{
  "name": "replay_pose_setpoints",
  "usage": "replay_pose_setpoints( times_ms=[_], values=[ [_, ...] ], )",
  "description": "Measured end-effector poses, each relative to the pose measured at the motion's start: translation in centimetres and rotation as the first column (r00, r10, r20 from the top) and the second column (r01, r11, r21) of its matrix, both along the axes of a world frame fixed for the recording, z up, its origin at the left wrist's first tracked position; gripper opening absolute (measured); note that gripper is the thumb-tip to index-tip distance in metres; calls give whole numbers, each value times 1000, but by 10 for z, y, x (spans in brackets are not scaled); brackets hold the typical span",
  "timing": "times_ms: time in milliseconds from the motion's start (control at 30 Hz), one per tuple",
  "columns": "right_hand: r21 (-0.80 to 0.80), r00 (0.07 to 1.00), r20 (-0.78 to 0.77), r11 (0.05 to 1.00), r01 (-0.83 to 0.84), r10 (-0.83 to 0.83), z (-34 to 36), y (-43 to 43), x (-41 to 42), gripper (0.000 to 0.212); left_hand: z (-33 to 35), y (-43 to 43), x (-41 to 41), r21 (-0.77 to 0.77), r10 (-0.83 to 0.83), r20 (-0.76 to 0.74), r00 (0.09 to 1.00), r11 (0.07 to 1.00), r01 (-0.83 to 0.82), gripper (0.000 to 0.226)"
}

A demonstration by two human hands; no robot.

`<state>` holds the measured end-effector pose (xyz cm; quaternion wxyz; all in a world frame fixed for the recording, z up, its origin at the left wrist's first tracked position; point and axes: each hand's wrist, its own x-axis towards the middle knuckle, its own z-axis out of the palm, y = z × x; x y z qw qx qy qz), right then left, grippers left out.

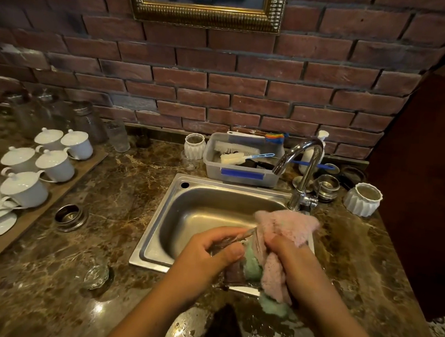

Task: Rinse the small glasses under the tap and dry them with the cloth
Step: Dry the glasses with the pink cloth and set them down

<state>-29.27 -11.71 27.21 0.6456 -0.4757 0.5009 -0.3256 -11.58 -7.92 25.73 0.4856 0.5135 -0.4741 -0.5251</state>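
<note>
Drying now, just above the front edge of the sink (178,183): small glass (235,269) gripped in the curled left hand (210,254), pink cloth (286,225) pinched by the right hand (296,265), pushed inside. Twist slowly, reach the bottom, hold tight against slipping.

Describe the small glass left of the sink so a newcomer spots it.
Start at the steel sink. Left of its front corner, on the marble counter, sits a small glass. Unlike the metal ring behind it, it is transparent.
</note>
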Motion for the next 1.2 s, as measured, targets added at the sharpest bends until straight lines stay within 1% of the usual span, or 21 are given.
replay_pose_setpoints(
  times_ms=[67, 133, 233, 267, 333, 400, 500, 533, 600, 667, 700, 733, 800, 867, 900, 967, 1000, 1033, 1067, 1133, 1200],
  values=[
    [-84, 997, -70, 996, 24, -30, 0, -4, -1, 27, -6, 4, -5, 22, 31, -67, 997, 999, -30, 59],
    [-162, 996, -78, 986, 33, -46, 0, -4, -1, 28, -8, 7, -9, 29, 69, -93, 993, 997, -66, 54],
    [-324, 992, -88, 944, 58, -91, -2, 0, 2, 28, -10, 7, -12, 65, 124, -144, 982, 991, -115, 45],
    [-346, 991, -90, 936, 61, -98, -3, 1, 3, 29, -11, 7, -12, 84, 135, -166, 977, 989, -122, 43],
    [-353, 991, -101, 935, 42, -83, -5, 3, 7, 32, -12, 8, -10, 134, 153, -204, 967, 983, -127, 40],
    [-357, 991, -109, 934, 28, -72, -7, 4, 9, 36, -11, 7, -9, 164, 169, -221, 961, 977, -134, 43],
    [-309, 989, -76, 946, 95, -124, -9, 4, 8, 48, -8, 7, -9, 156, 200, -159, 967, 972, -175, 44],
    [-293, 991, -79, 952, 84, -112, -9, 5, 8, 48, -7, 7, -9, 153, 212, -140, 967, 970, -190, 44],
    [-297, 991, -131, 955, -22, -18, -11, 7, 11, 34, -7, 7, -8, 132, 224, -80, 971, 968, -212, 41],
    [-306, 988, -135, 945, -115, 76, -11, 8, 13, 13, -9, 4, -7, 88, 227, 55, 972, 969, -232, 30],
    [-304, 985, -123, 941, -151, 118, -11, 8, 14, 11, -10, 2, -6, 57, 230, 134, 964, 969, -240, 23],
    [-290, 981, -107, 938, -189, 164, -10, 8, 14, 14, -11, 0, -5, 23, 235, 202, 951, 969, -245, 19],
    [-232, 962, -42, 934, -271, 269, -7, 6, 13, 22, -10, -3, -5, -50, 237, 275, 932, 971, -232, 17],
    [-153, 937, 103, 936, -315, 333, -5, 3, 12, 30, -7, -2, -4, -163, 227, 351, 908, 970, -180, 26],
    [-106, 918, 198, 938, -329, 345, -5, 3, 11, 33, -7, -2, -2, -263, 242, 412, 879, 955, -140, 30],
    [-19, 871, 367, 939, -344, 327, -6, 4, 14, 37, -7, -2, 4, -476, 287, 510, 811, 879, -12, 34],
    [7, 859, 413, 942, -335, 303, -8, 6, 17, 38, -9, -3, 8, -539, 307, 523, 795, 842, 30, 34],
    [12, 862, 427, 951, -308, 274, -9, 8, 20, 38, -11, -3, 10, -560, 316, 506, 803, 828, 28, 33],
    [-18, 880, 401, 962, -272, 256, -11, 10, 22, 36, -11, -4, 11, -539, 315, 456, 832, 842, -23, 32],
    [-205, 936, 233, 954, -220, 266, -13, 13, 25, 26, -8, -3, 4, -397, 313, 307, 899, 900, -178, 29],
    [-398, 956, 73, 887, -234, 285, -12, 15, 24, 24, -2, -5, -7, -229, 327, 164, 931, 930, -286, 25]
  ],
)
